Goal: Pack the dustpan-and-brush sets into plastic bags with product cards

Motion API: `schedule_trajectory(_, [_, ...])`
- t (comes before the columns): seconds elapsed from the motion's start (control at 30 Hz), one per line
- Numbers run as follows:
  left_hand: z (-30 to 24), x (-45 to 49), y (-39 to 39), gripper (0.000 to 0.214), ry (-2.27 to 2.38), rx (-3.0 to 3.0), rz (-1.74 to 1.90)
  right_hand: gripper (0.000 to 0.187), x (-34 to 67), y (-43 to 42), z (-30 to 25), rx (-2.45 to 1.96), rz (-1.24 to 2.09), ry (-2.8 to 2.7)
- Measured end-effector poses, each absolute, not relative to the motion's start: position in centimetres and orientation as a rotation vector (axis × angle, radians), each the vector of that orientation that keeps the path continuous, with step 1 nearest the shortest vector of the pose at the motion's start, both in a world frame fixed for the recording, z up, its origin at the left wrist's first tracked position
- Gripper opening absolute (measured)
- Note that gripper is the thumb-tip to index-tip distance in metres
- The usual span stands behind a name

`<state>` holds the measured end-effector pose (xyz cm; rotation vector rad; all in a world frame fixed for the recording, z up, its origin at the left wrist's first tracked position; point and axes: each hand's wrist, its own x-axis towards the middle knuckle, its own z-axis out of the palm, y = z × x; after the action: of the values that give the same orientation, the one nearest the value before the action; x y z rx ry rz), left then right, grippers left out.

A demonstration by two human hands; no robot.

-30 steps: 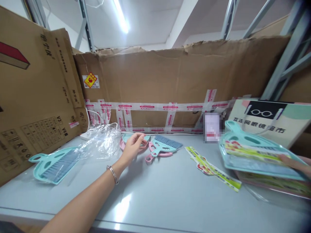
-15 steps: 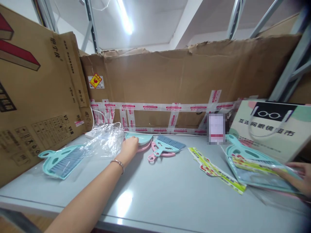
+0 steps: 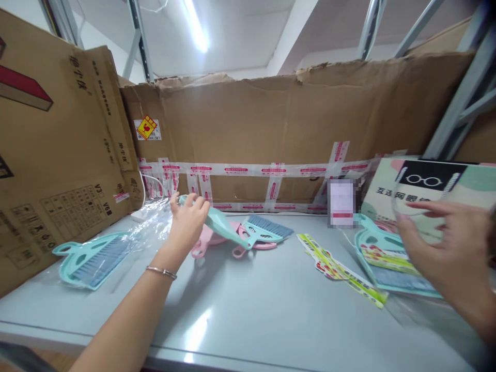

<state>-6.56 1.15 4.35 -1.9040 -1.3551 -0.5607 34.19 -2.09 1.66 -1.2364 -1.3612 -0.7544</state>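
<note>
Grasping the upper edge of a turquoise plastic dustpan (image 3: 225, 227), the left hand (image 3: 188, 214) is at the far left of centre in the head view, a slim silver bracelet (image 3: 160, 271) on its wrist. The dustpan is tilted, its lower end sloping to the right across the handle of a turquoise plastic brush with grey-blue bristles (image 3: 267, 232); whether the two touch, I cannot tell. Behind and partly below the dustpan is a pink plastic dustpan (image 3: 207, 238), and the pink loop of another plastic handle (image 3: 238, 251) shows under the brush.

At the right, the right hand (image 3: 451, 253) has its thumb and forefinger parted, with nothing visibly gripped. It is in front of a turquoise dustpan-and-brush set in clear plastic (image 3: 399, 279), covering part of it; contact between them cannot be made out. A yellow-green strip of printed card shows on that set. Similar loose yellow-green printed cards (image 3: 341, 271) lie overlapping on the pale grey counter (image 3: 271, 320), between the brush and the set.

A second wrapped turquoise set (image 3: 93, 261) lies at the left, beside crumpled clear plastic film (image 3: 158, 222). A pale carrier bag with a black spectacles emblem (image 3: 380, 188) is at the far right, and a wide brown cardboard sheet (image 3: 240, 124) stands along the far side.
</note>
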Motion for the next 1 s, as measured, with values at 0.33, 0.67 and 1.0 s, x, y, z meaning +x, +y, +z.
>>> schedule_trajectory(0.33, [4.9,-4.7,-0.4,0.018,-0.533,-2.186,-0.996,0.044,21.3,0.8,3.7,-1.003,1.107,-1.892])
schedule_trajectory(0.67, [3.0,-3.9,1.5,0.038,-1.600,-2.527,-1.753,0.041,20.8,1.2,-1.4,-1.095,1.113,-1.274])
schedule_trajectory(1.0, [1.8,-2.5,1.3,0.031,-2.027,-2.541,-2.126,0.052,20.5,1.7,-1.9,-0.939,1.091,-1.387])
